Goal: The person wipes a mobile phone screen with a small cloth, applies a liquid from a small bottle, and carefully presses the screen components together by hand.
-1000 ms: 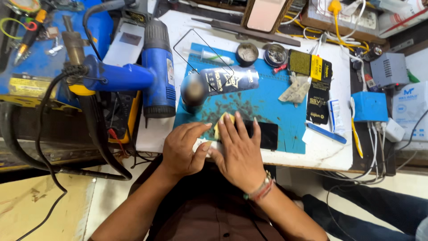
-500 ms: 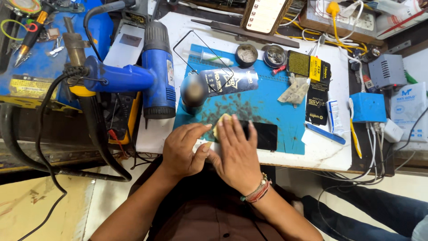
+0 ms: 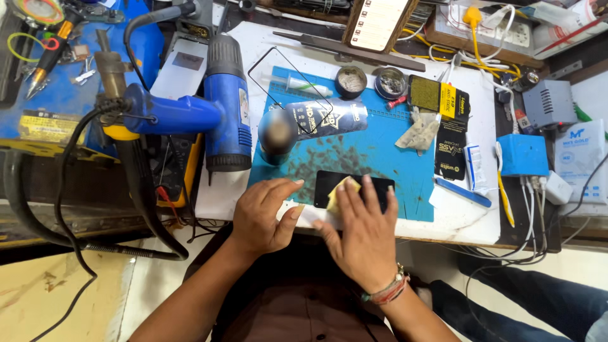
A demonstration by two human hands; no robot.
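Blue heat gun [image 3: 221, 107] lies left on the bench [image 3: 462, 221]. Left hand [image 3: 263, 215], loosely open, steadies the black phone [image 3: 373, 189] on the blue mat [image 3: 380, 145]; right hand [image 3: 361, 234] presses a yellowish pad [image 3: 339, 193] flat onto it. Phone judged thin, rigid, slippery, fragile; best held by its edges.

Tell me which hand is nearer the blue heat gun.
Left. The left hand rests just right of and below the blue heat gun; the right hand is farther right, pressing a yellow cloth on the phone.

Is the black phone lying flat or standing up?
Lying flat. The black phone rests face-up on the blue mat, with the right hand pressing a yellow cloth on it.
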